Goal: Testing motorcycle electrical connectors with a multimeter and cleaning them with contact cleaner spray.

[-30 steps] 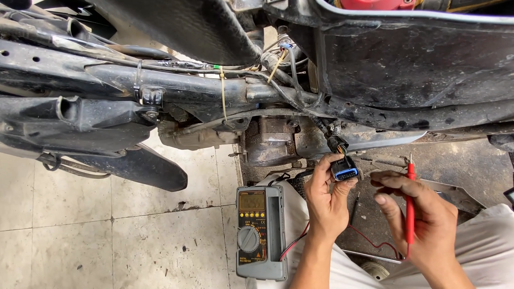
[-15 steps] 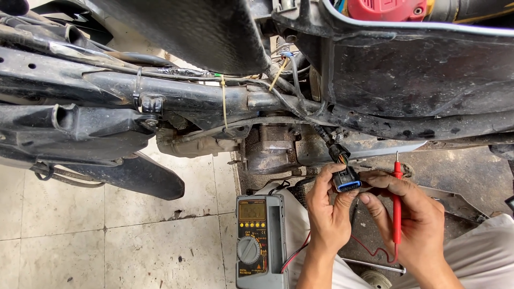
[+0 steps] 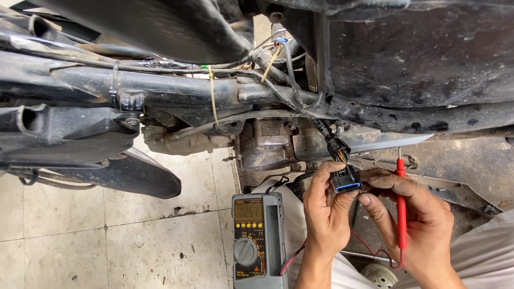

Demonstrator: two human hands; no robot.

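My left hand (image 3: 325,214) grips a black wiring connector with a blue face (image 3: 345,180) that hangs on a cable bundle from the vehicle's frame. My right hand (image 3: 412,222) holds a red multimeter probe (image 3: 401,206) upright, tip pointing up, and its fingertips touch the connector's right side. A red lead runs from the probe down and under my hands. The grey and yellow multimeter (image 3: 256,241) lies on a white cloth just left of my left wrist, its display lit.
A stripped, dirty motorcycle frame (image 3: 176,93) with cables, engine casing (image 3: 267,144) and a black panel (image 3: 417,53) fills the upper view. Below left is a pale tiled floor (image 3: 107,241). A black fender (image 3: 134,176) hangs at left. A metal plate (image 3: 460,187) lies at right.
The view has shifted slightly, so the frame sits lower. Both hands stay on the connector, and the red probe remains upright in my right hand.
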